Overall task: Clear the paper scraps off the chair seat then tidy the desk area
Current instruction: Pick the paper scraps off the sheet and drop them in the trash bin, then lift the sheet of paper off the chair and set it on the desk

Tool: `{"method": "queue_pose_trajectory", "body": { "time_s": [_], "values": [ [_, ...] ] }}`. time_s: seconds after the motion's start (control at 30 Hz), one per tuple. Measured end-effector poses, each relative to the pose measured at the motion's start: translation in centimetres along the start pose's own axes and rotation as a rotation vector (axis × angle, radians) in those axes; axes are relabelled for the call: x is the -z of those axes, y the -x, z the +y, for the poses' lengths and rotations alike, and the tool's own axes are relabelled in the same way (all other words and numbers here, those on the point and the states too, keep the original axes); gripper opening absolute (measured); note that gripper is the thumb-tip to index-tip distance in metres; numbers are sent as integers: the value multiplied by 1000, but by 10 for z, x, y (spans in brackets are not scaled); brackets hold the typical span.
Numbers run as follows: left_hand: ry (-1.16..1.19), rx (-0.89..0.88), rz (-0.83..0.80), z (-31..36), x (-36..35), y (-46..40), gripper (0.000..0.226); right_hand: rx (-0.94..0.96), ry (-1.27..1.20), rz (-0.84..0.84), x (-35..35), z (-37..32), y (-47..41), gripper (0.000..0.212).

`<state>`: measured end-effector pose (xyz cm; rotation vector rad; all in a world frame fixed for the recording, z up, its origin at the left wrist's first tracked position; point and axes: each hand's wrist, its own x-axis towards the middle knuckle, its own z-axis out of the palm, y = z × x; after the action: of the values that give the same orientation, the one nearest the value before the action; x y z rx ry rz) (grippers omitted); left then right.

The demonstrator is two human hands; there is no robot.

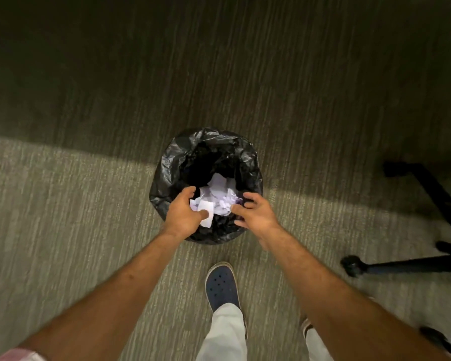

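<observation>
Two hands [220, 213] over bin [167, 178] — chair base [401, 264] beside

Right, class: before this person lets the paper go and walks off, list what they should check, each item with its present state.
1. Both hands over the bin's opening: ok; left hand and right hand are above the bin.
2. Bin lined with a bag: ok, black liner visible.
3. Paper scraps falling inside: ok, none seen on the carpet.
4. Left hand emptied: not ok, a scrap sits against its thumb.
5. Right hand emptied: cannot tell.
6. Chair base clear of the feet: ok.
</observation>
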<state>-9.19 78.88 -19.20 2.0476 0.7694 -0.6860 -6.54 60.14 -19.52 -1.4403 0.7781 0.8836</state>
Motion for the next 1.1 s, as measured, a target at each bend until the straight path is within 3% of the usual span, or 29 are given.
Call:
{"method": "queue_pose_trajectory", "body": {
  "time_s": [0.13, 0.3, 0.53, 0.73, 0.93, 1.1],
  "values": [
    [-68, -69, -48, 22, -9, 16, 64, 13, 32, 134, 32, -9, 15, 34],
    [-106, -186, -134, 101, -30, 47, 50, 161, 171, 314, 106, -39, 64, 25],
    [-146, -377, -223, 256, -105, 105, 45, 228, 155, 538, 320, -69, 152, 25],
    [-237, -513, -357, 380, -228, 174, 44, 221, 44, 787, 517, -41, 222, 20],
    [-236, -481, -526, 451, -384, 252, 45, 127, -33, 905, 676, 23, 261, 31],
    [-247, -272, -627, 452, -489, 299, 55, -107, 121, 914, 761, 78, 261, 71]
  ]
}}
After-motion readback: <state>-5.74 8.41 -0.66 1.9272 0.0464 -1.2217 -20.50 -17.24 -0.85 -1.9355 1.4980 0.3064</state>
